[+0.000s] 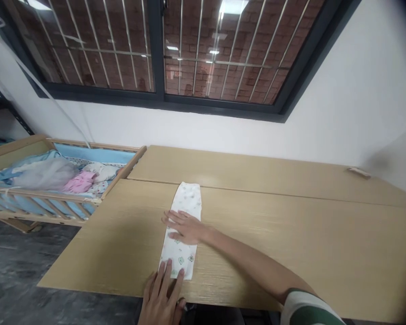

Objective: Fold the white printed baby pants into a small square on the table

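Note:
A narrow white cloth with small green prints [186, 201] lies folded lengthwise on the wooden table [291, 225], running away from me. My right hand [184, 227] rests flat on its middle, fingers spread and pointing left. My left hand [162, 295] lies at the table's near edge with its fingers stretched out onto the cloth's near end. Neither hand grips anything.
A wooden baby cot [118, 174] with blue lining stands to the left of the table, holding pink and white clothes [81, 180] and a grey bundle [47, 174]. A barred window [162, 49] fills the wall behind. A small object [358, 171] sits at the table's far right.

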